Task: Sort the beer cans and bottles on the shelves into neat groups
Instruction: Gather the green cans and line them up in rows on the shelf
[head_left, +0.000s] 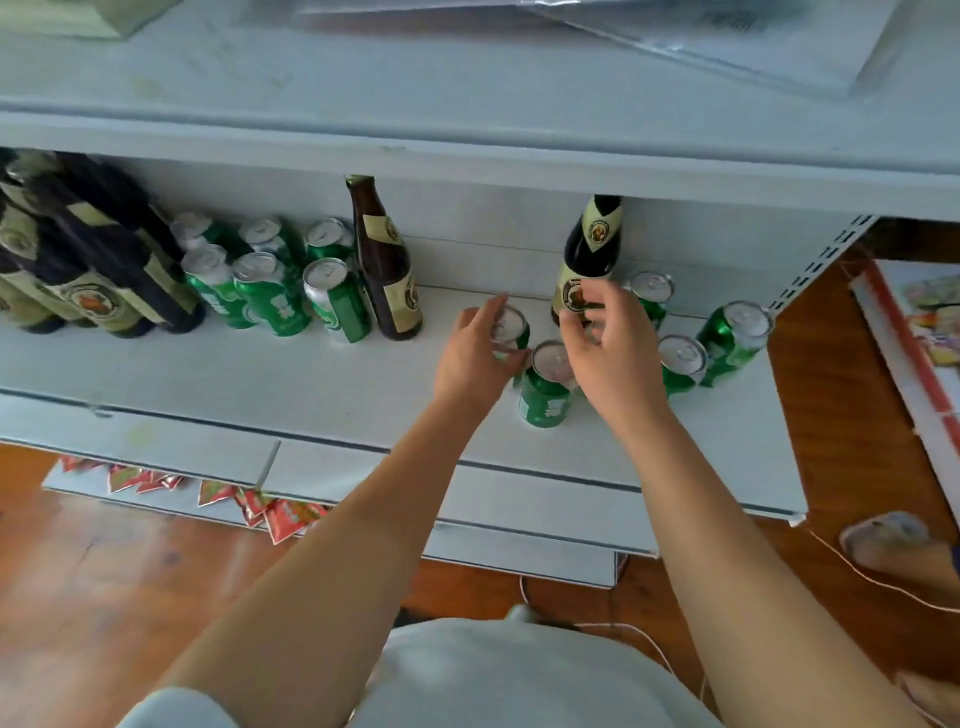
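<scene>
On the white shelf (291, 384), my left hand (470, 364) is wrapped around the side of a green beer can (514, 332). Just right of it stands another green can (543, 395), between my two hands. My right hand (613, 353) hovers with fingers apart in front of a dark bottle with a gold label (589, 249); a can under its fingers is mostly hidden. Three more green cans (732, 338) stand to the right. To the left stand a brown bottle (387, 265), a cluster of green cans (265, 291) and a group of dark bottles (88, 270).
The upper shelf board (467, 104) overhangs the bottles closely. Red snack packets (270, 512) lie on the lower shelf. The floor is wood (104, 571), with a thin white cable (857, 571) and a person's foot (883, 540) at the right.
</scene>
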